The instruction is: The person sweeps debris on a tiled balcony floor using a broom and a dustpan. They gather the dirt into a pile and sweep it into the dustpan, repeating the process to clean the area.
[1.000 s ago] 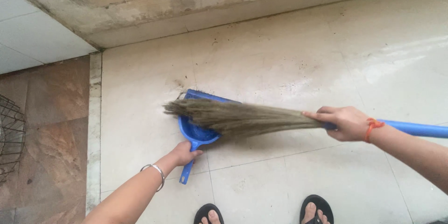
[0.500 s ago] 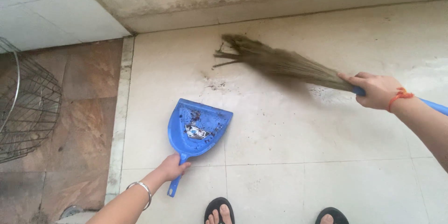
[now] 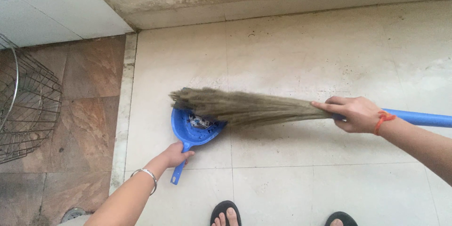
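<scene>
Left hand fingers wrap blue dustpan handle — right hand grips broom.

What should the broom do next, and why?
Probably flick the grass broom a little further into the blue dustpan: its bristles lie across the pan's mouth, bits already sit inside, and the left hand holds the handle on the floor while the right hand grips the broom.

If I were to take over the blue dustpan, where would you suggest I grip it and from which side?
Grip the dustpan by its narrow handle, which sticks out toward the person's feet; the left hand holds it there now. Come from that near side, since the broom's bristles lie across the scoop's open far end, and debris sits in the scoop. The right hand holds the broom.
</scene>
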